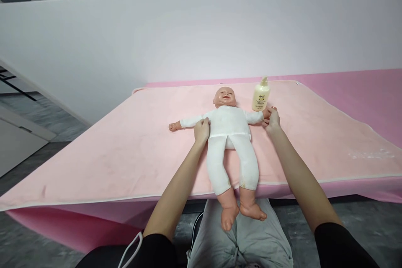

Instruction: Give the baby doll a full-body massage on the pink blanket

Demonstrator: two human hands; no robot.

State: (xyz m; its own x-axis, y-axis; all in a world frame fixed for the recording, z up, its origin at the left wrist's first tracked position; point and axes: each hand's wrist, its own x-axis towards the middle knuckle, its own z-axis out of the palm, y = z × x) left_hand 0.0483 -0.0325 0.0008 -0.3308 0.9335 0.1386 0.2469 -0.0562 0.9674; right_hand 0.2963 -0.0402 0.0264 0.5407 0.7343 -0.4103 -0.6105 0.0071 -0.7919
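A baby doll point(230, 123) with a white cloth body lies face up on a pink towel point(150, 146), its feet hanging past the front edge. My left hand point(202, 130) is closed at the side of the doll's torso, below its outstretched arm, with the fingertips against the white cloth. My right hand point(272, 119) is closed around the doll's small hand point(266, 113) on the right side. A pale yellow pump bottle point(261, 95) stands upright just behind that doll arm, right of the head.
Behind the table rises a white partition point(201, 37). A pink cover point(370, 96) shows beyond the towel at the right and hangs over the front edge. My lap in grey trousers is below the doll's feet.
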